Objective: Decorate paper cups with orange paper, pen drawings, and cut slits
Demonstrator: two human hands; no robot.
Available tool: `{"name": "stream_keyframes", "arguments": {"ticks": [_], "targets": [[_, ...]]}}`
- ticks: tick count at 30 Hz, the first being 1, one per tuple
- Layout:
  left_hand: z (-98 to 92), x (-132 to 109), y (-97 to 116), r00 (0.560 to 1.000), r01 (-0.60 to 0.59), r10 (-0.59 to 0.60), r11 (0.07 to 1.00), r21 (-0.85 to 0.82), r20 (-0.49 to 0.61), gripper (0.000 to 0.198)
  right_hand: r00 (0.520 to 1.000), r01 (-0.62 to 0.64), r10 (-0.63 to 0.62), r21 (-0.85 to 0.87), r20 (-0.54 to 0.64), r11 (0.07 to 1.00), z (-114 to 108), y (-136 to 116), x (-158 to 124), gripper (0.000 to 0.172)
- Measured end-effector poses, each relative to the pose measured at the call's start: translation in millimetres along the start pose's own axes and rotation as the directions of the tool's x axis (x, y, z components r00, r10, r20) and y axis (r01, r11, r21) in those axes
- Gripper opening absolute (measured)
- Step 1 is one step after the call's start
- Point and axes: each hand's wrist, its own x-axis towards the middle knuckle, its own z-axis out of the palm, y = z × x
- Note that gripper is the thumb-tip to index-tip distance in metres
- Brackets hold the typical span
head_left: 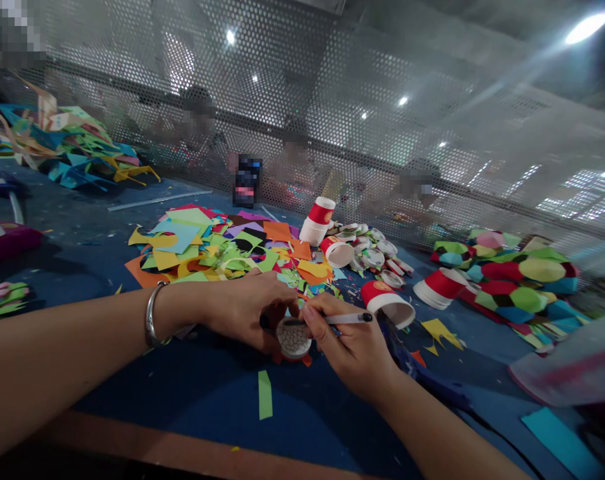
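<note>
Between my hands sits a small round white cup base (293,339) with a cracked pattern of dark lines on its face. Bits of orange-red paper show beneath it. My left hand (250,308), with a silver bangle on the wrist, is closed around its left and far side. My right hand (343,343) grips a pen (345,319) with a clear barrel. The pen lies low across the top of the cup base, and its tip is hard to make out against my left fingers. A green paper strip (265,395) lies in front of my hands.
Colourful paper scraps (197,243) pile up beyond my hands. Red-and-white paper cups (387,303) and a heap of cut cup pieces (370,247) stand to the right. A dark blue corded tool (422,373) lies beside my right forearm. A perforated metal screen (262,113) borders the table.
</note>
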Motion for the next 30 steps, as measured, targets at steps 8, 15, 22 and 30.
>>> {"name": "stream_keyframes", "arguments": {"ticks": [8, 15, 22, 30], "targets": [[-0.7, -0.5, -1.8, 1.0, -0.014, 0.014, 1.0, 0.005, 0.006, 0.042, 0.999, 0.029, -0.029, 0.009, 0.014, 1.0, 0.8, -0.5, 1.2, 0.022], [0.3, -0.8, -2.4, 1.0, -0.017, 0.017, 0.999, 0.041, -0.011, 0.041, 1.0, -0.003, 0.003, 0.04, -0.005, 0.999, -0.1, 2.4, -2.5, 0.022], [-0.6, -0.4, -0.9, 0.999, -0.045, 0.045, 0.999, 0.028, -0.007, 0.039, 0.999, -0.03, 0.03, 0.046, -0.012, 0.998, -2.1, 4.3, -4.6, 0.025], [-0.6, -0.6, -0.7, 0.999, -0.042, 0.042, 0.998, 0.045, -0.007, 0.039, 1.0, -0.02, 0.02, 0.041, 0.001, 0.999, -1.4, 3.2, -4.1, 0.025]]}}
